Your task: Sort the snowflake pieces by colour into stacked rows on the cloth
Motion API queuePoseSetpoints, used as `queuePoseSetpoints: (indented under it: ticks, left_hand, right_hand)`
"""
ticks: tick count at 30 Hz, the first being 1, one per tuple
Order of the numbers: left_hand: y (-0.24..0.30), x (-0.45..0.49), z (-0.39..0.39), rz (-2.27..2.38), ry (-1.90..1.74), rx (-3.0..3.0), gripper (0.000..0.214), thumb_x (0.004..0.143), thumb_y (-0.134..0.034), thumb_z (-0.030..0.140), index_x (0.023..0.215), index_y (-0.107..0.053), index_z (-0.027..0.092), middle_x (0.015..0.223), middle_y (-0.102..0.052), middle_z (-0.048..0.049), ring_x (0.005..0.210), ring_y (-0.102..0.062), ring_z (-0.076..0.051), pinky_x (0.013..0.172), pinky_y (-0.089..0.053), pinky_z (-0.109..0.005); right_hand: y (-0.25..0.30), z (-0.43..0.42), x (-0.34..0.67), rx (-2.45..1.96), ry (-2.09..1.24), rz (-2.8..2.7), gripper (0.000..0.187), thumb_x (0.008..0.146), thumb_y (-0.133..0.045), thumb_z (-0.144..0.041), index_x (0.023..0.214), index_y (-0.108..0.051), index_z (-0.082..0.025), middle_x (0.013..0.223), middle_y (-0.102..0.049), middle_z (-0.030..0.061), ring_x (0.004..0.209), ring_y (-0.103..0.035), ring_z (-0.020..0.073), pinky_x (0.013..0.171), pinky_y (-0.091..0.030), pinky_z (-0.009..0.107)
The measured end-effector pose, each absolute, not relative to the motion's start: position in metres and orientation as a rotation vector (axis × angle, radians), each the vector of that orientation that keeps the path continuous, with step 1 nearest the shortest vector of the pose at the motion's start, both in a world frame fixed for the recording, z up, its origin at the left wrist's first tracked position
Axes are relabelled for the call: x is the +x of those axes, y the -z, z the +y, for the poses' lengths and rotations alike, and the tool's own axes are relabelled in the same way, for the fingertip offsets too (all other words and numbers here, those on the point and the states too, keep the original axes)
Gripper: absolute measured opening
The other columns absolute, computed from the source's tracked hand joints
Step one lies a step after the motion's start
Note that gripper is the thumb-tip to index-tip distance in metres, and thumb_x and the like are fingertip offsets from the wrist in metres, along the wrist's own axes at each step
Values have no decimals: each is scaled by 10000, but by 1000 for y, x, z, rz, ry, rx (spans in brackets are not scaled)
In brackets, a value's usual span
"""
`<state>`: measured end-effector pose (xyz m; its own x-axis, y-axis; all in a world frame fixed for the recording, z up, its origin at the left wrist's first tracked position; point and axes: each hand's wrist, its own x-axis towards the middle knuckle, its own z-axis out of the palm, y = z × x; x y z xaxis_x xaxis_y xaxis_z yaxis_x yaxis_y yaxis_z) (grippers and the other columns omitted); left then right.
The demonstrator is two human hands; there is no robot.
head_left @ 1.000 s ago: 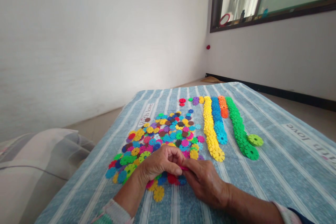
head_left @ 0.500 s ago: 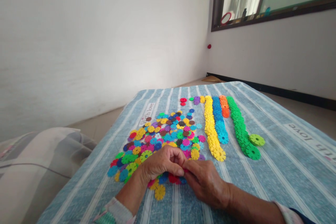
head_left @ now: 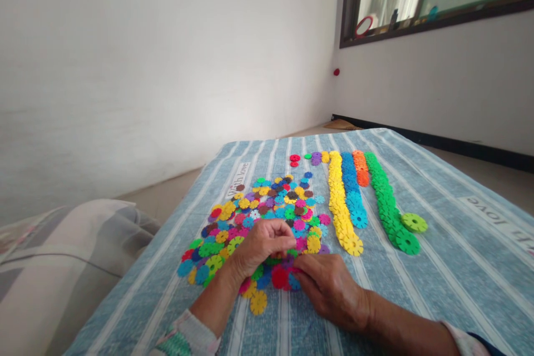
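The left hand (head_left: 262, 247) is closed, its fingers curled tightly together in a narrow pinch above the loose pile. Anything held in the fingertips is hidden from view. The right hand (head_left: 329, 292) lies lower and nearer the camera, fingers angled inward in a narrow, partly closed position. Its fingertips (head_left: 301, 273) are just beside a red disc (head_left: 279, 277) and a blue disc (head_left: 294, 282); whether they grip either cannot be determined. The two hands are close but not touching.

The discs are flat plastic snowflake-shaped pieces with notched rims, in mixed colours. The loose pile (head_left: 254, 222) extends from beneath the hands toward the far edge of the striped cover (head_left: 450, 272), with both hands over its near side. A yellow disc (head_left: 258, 302) lies at the pile's near margin, below the left hand.

Beyond the pile, four overlapping rows run toward the far edge, in this order from the left: yellow row (head_left: 340, 206), blue row (head_left: 352, 194), orange row (head_left: 361, 169), green row (head_left: 386, 206). Two green discs (head_left: 414, 222) lie at the near end of the green row. A printed "With love" label (head_left: 237, 181) lies beside the pile's far left side.
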<state>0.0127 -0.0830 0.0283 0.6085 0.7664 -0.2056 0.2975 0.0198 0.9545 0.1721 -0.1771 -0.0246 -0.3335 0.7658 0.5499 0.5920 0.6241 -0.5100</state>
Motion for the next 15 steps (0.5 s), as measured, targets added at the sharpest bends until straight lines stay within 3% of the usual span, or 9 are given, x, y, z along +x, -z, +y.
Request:
queuePoseSetpoints:
  ticks: [5,11,15]
  left_hand:
    - [-23,17,-81,1033,-660,1728,193,695,-657,330,688,-622,140,571,-551,28,527,-474,-91,531,-354,-211]
    - [-10,24,-84,1137,-547,2289,86,665,-673,251,694,-661,170,670,-514,18,589,-461,-101,563,-359,-214]
    - [-7,25,-86,1205,-426,2485,124,682,-681,272,769,-669,184,752,-532,0,656,-486,-125,589,-360,-222]
  right_hand:
    - [22,-178,171,-1033,-195,-2137,237,957,-318,-194,835,-520,-183,673,-589,26,574,-528,145,534,-358,262]
    - [29,-178,170,-976,-91,-2213,262,961,-297,-194,781,-486,-190,650,-574,22,542,-481,138,514,-313,274]
    - [30,-179,170,-981,-101,-2232,272,961,-290,-193,774,-487,-187,659,-577,26,548,-474,137,516,-311,278]
